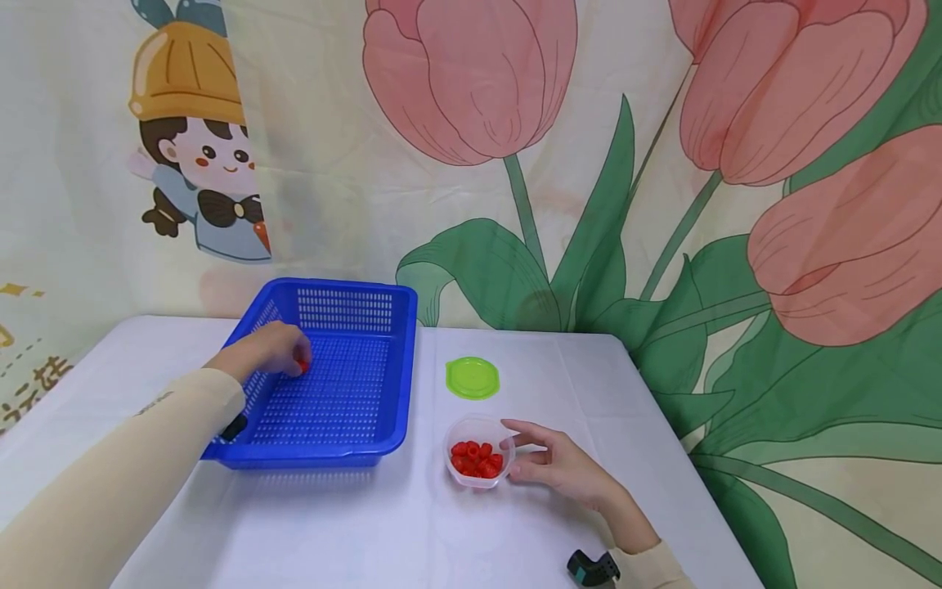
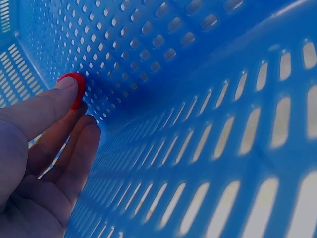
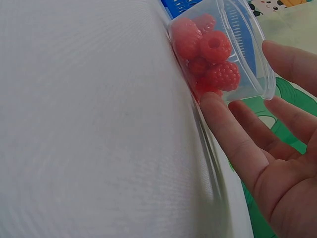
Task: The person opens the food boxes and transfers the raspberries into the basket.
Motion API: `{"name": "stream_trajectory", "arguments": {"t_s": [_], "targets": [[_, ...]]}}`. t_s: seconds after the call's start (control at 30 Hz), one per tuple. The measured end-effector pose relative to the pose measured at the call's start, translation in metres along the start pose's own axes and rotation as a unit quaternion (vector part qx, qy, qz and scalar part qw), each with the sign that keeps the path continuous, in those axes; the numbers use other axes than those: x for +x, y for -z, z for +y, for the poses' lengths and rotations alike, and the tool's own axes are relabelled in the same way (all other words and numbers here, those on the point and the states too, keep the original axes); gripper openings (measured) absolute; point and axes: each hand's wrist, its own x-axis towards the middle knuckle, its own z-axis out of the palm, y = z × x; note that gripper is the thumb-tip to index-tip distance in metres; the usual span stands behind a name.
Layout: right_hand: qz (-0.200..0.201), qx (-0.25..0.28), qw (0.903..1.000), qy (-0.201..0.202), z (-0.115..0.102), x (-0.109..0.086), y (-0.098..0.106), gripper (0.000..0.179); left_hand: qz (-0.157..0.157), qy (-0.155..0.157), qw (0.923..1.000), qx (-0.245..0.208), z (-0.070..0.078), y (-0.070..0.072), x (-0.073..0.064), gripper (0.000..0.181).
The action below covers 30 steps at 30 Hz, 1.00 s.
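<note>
Inside the blue perforated basket (image 1: 403, 384), my left hand (image 1: 275, 348) pinches a red raspberry (image 2: 80, 90) between thumb and fingertips. The left wrist view shows it close to the slotted wall, with the other fingers below the thumb. A small clear plastic container (image 1: 478, 483) stands on the table, holding several red raspberries (image 3: 216, 45). Beside its right side is my right hand (image 1: 555, 468), its fingers loosely spread. In the right wrist view, one fingertip lies at the container's base and others are near the rim.
A bright green lid (image 1: 473, 378) lies flat behind the container. White cloth covers the table (image 1: 353, 523). A backdrop with printed tulips (image 1: 471, 78) rises behind it. A black device (image 1: 592, 567) sits at the right wrist.
</note>
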Motion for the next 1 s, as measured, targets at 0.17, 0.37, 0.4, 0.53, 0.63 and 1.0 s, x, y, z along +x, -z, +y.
{"name": "stream_trajectory", "arguments": {"t_s": [0.17, 0.37, 0.4, 0.53, 0.63, 1.0], "targets": [[0.001, 0.0, 1.0, -0.002, 0.0009, 0.0001, -0.0002, 0.069, 0.004, -0.001, 1.0, 0.002, 0.0027, 0.0004, -0.0012, 0.01], [0.003, -0.001, 1.0, -0.006, 0.0006, 0.0002, -0.0005, 0.07, 0.007, 0.002, 1.0, 0.0, 0.0034, 0.0001, -0.0027, 0.011], [0.003, -0.001, 1.0, -0.006, 0.0002, 0.0001, -0.0006, 0.07, 0.007, 0.002, 1.0, 0.0, 0.0023, -0.0003, -0.0021, 0.011], [0.003, -0.002, 1.0, -0.004, -0.0012, -0.0003, -0.0008, 0.069, 0.001, 0.002, 1.0, 0.001, 0.0, 0.0, -0.0009, 0.013], [0.002, -0.002, 1.0, -0.004, -0.0016, -0.0003, -0.0006, 0.069, -0.002, 0.002, 1.0, 0.0, 0.0003, 0.0006, -0.0011, 0.014], [0.004, -0.006, 1.0, -0.006, -0.0006, 0.0006, 0.0, 0.069, -0.002, 0.006, 1.0, -0.004, 0.0084, 0.0081, -0.0073, 0.021]]}}
